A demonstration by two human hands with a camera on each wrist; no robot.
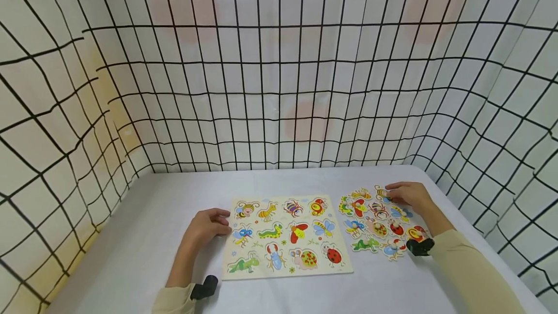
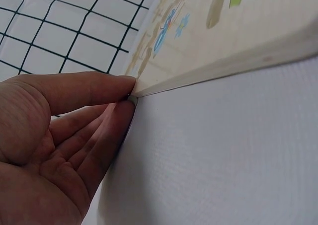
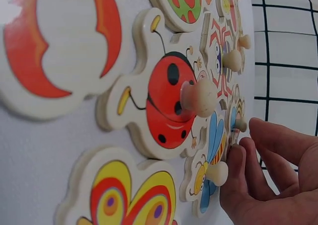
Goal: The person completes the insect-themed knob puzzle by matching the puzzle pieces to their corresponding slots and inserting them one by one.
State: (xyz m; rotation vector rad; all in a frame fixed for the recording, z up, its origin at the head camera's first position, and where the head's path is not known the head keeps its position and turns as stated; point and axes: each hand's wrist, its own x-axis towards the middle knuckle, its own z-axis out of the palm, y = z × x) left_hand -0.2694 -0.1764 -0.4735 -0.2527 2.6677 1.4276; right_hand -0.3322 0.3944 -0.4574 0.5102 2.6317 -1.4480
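Note:
A wooden insect peg puzzle board (image 1: 285, 243) lies flat before me. At its left edge rests my left hand (image 1: 208, 225); in the left wrist view its fingertips (image 2: 126, 86) meet the board's side (image 2: 223, 76). My right hand (image 1: 410, 194) reaches over the far end of a group of loose knobbed puzzle pieces. Its fingers, bent lightly, are right beside the small knob (image 3: 241, 124) of a bee piece (image 1: 381, 193). Close to the thumb is a blue-winged dragonfly piece (image 3: 201, 180). A ladybug piece (image 3: 171, 101) lies nearer the wrist camera.
Several other pieces, such as a green grasshopper (image 1: 365, 244) and a stag beetle (image 1: 394, 248), lie right of the board on the white table (image 1: 144, 236). Black-gridded white walls (image 1: 279, 76) enclose the table at the back and both sides.

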